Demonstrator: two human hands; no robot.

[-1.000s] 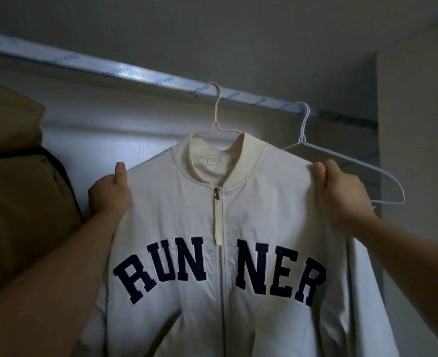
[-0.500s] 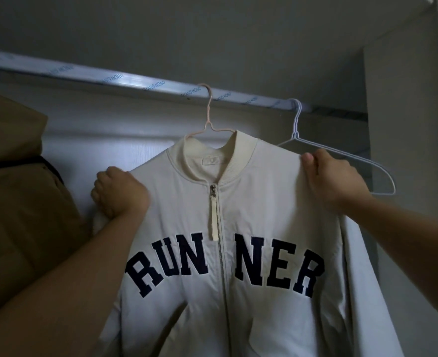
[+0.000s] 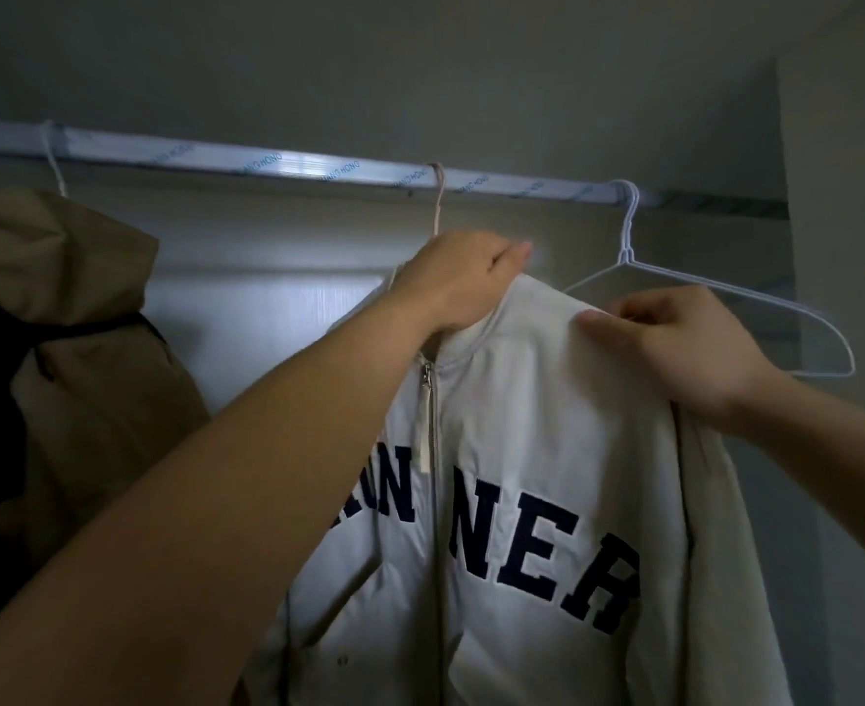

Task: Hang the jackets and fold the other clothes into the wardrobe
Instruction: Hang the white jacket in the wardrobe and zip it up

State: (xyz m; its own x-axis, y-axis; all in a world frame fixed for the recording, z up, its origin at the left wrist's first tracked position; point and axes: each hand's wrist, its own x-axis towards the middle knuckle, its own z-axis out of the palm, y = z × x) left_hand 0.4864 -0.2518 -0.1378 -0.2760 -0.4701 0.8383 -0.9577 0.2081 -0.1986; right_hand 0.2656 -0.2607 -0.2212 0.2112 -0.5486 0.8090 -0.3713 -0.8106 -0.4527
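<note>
A cream RUNNER jacket (image 3: 532,450) hangs on a pink hanger (image 3: 438,206) from the wardrobe rail (image 3: 267,163), near a tan coat (image 3: 79,308). The left grip (image 3: 455,277) has moved from its shoulder up to the collar, fingers curled over it; the right grip (image 3: 674,343) pinches the other shoulder. Only straightening seems left.

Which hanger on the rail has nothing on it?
The pale wire hanger farthest right; the middle hanger carries the RUNNER jacket, the leftmost hanger the tan coat.
</note>
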